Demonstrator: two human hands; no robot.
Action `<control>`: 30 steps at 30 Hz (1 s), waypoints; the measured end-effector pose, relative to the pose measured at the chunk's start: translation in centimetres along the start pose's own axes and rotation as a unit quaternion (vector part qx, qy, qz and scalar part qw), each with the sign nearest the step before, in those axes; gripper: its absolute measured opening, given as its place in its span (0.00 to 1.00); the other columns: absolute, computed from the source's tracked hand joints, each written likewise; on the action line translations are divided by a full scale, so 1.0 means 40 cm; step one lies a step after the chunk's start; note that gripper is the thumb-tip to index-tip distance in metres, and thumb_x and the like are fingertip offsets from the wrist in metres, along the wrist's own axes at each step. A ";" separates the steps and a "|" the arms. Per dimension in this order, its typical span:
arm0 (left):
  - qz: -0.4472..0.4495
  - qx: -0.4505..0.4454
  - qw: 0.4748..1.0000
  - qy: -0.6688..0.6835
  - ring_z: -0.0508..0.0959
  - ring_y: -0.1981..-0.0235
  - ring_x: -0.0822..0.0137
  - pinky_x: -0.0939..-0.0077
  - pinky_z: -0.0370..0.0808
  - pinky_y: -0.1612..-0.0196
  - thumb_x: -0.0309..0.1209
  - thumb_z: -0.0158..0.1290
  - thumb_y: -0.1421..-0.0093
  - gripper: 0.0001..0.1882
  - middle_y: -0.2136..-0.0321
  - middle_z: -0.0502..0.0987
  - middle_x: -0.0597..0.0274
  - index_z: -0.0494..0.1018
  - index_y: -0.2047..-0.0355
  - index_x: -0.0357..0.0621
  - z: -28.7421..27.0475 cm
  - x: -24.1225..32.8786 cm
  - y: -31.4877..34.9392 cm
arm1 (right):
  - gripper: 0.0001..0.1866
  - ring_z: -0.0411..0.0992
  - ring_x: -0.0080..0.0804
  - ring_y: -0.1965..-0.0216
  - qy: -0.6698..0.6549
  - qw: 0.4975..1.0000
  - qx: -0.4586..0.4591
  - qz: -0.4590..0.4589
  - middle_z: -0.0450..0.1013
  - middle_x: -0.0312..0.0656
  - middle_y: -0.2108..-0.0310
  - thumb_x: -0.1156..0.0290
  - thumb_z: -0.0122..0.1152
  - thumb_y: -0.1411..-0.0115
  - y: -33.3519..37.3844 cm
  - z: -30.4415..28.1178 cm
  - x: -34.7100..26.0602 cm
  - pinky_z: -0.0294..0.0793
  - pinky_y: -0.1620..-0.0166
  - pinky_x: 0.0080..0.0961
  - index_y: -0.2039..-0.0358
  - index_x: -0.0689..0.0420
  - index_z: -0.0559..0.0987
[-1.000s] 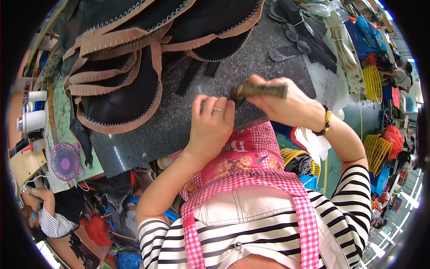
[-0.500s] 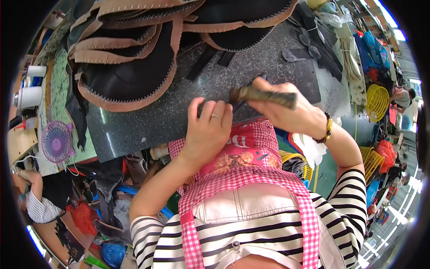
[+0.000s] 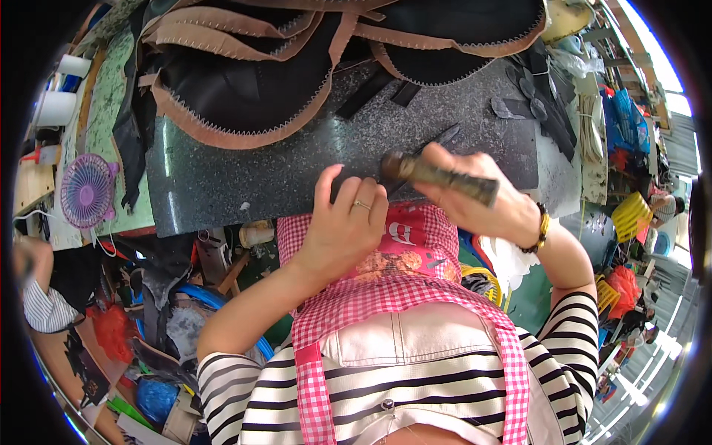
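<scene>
My right hand (image 3: 482, 196) is wrapped round a short hammer (image 3: 445, 178) with a worn, brownish handle; its dark head is over the table's near edge. A narrow dark strip (image 3: 443, 138) runs under the hammer toward the fingers of my left hand (image 3: 345, 226). Those fingers are bent at the table edge and appear to pinch the strip's near end, with the little finger raised and the thumb hidden. Beyond my hands lie several black leather pieces (image 3: 245, 96) with brown, zigzag-stitched borders.
Small black strips (image 3: 365, 95) and dark offcuts (image 3: 528, 104) lie on the speckled dark worktop (image 3: 222, 174). A purple fan (image 3: 89, 185) stands at the left, near white thread spools (image 3: 55, 109). Yellow baskets (image 3: 632, 215) are at the right. Another person (image 3: 48, 300) is at the far left.
The view has shifted, so the worktop and leather pieces sit higher and further right in it. Both hands keep nearly the same pose, with the hammer still in my right hand.
</scene>
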State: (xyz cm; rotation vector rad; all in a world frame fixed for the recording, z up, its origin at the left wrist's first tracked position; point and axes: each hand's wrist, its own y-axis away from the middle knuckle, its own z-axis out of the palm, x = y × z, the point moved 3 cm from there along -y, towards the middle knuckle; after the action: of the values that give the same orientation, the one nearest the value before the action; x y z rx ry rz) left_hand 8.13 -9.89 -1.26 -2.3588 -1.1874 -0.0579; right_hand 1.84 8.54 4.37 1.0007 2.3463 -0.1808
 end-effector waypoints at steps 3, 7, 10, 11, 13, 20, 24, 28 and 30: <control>-0.048 -0.010 0.992 0.113 0.75 0.58 0.61 0.54 0.68 0.45 0.25 0.56 0.46 0.12 0.62 0.75 0.60 0.76 0.60 0.41 -0.008 -0.039 0.018 | 0.13 0.74 0.51 0.79 0.020 1.000 -0.014 0.003 0.72 0.47 0.80 0.75 0.61 0.44 -0.001 0.003 -0.045 0.73 0.77 0.41 0.59 0.57 0.70; -0.010 0.011 0.996 0.088 0.76 0.62 0.59 0.58 0.71 0.52 0.23 0.57 0.47 0.10 0.65 0.74 0.60 0.76 0.62 0.40 -0.018 -0.025 0.003 | 0.10 0.75 0.48 0.80 -0.016 1.000 0.010 0.015 0.70 0.46 0.82 0.74 0.60 0.43 -0.008 0.001 -0.030 0.73 0.77 0.40 0.60 0.55 0.74; -0.019 -0.003 0.987 0.159 0.75 0.63 0.57 0.61 0.71 0.55 0.22 0.56 0.47 0.10 0.66 0.74 0.58 0.75 0.63 0.40 -0.004 -0.049 0.000 | 0.08 0.74 0.50 0.80 -0.018 1.000 -0.024 0.008 0.71 0.46 0.82 0.72 0.60 0.41 0.002 0.009 -0.035 0.73 0.76 0.39 0.60 0.56 0.74; -0.014 0.012 0.987 0.159 0.75 0.64 0.57 0.61 0.71 0.56 0.22 0.56 0.47 0.10 0.66 0.73 0.58 0.75 0.63 0.40 0.002 -0.049 0.002 | 0.08 0.74 0.51 0.79 0.001 1.000 -0.017 0.000 0.71 0.46 0.82 0.72 0.60 0.40 -0.001 0.007 -0.031 0.73 0.76 0.39 0.61 0.56 0.73; -0.004 0.049 0.986 0.160 0.75 0.64 0.56 0.62 0.71 0.58 0.22 0.56 0.47 0.10 0.66 0.73 0.57 0.75 0.62 0.40 0.025 -0.040 -0.003 | 0.08 0.74 0.53 0.79 -0.003 0.997 0.066 -0.034 0.71 0.48 0.82 0.71 0.60 0.39 -0.012 0.002 -0.005 0.72 0.77 0.40 0.61 0.55 0.72; -0.019 0.009 0.986 0.164 0.76 0.62 0.58 0.62 0.71 0.55 0.23 0.58 0.45 0.10 0.64 0.75 0.59 0.76 0.61 0.41 0.033 -0.042 -0.064 | 0.11 0.74 0.53 0.78 0.030 0.998 0.037 0.050 0.73 0.49 0.77 0.69 0.59 0.37 0.033 -0.044 0.042 0.73 0.76 0.41 0.55 0.55 0.75; 0.024 0.032 0.997 0.063 0.77 0.65 0.61 0.61 0.70 0.53 0.24 0.60 0.46 0.08 0.67 0.76 0.64 0.77 0.65 0.42 0.016 -0.011 -0.078 | 0.14 0.74 0.51 0.77 0.033 0.998 0.034 0.028 0.75 0.47 0.72 0.70 0.57 0.37 0.029 -0.052 0.039 0.73 0.75 0.42 0.50 0.53 0.77; -0.006 0.033 0.990 0.140 0.77 0.63 0.60 0.59 0.69 0.50 0.24 0.59 0.46 0.09 0.66 0.76 0.62 0.77 0.63 0.41 0.034 -0.032 -0.053 | 0.13 0.74 0.49 0.78 0.013 0.999 0.012 0.041 0.73 0.47 0.77 0.71 0.58 0.38 0.026 -0.021 0.008 0.73 0.76 0.40 0.52 0.55 0.76; -0.006 0.017 0.990 0.137 0.76 0.63 0.60 0.58 0.69 0.49 0.25 0.58 0.46 0.09 0.65 0.76 0.62 0.77 0.63 0.41 0.026 -0.030 -0.045 | 0.13 0.74 0.49 0.79 0.015 0.999 0.020 0.029 0.72 0.47 0.79 0.72 0.58 0.39 0.017 -0.028 0.014 0.73 0.77 0.40 0.53 0.56 0.75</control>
State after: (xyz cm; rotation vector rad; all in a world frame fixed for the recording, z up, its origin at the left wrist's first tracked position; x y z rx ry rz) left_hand 5.82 -9.42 -1.72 -2.2271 -1.0585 -0.3514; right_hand 1.49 9.72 5.04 1.0978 2.3452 -0.1927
